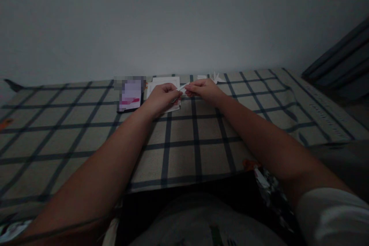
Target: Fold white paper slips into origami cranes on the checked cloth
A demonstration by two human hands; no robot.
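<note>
Near the far edge of the tabletop [181, 130], head view, we find left hand [163, 97] and right hand [205, 89] close together, both pinching a white strip [183, 86], judged unfinished. Behind the right hand, a white folded piece [215, 78] looks complete.

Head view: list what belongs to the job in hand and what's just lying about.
In use:
left hand, right hand
thin white strip, held between them

Apparently lying about:
lit-screen device
white sheets by the left hand
pointed white object beyond the right
orange item, left edge
</note>
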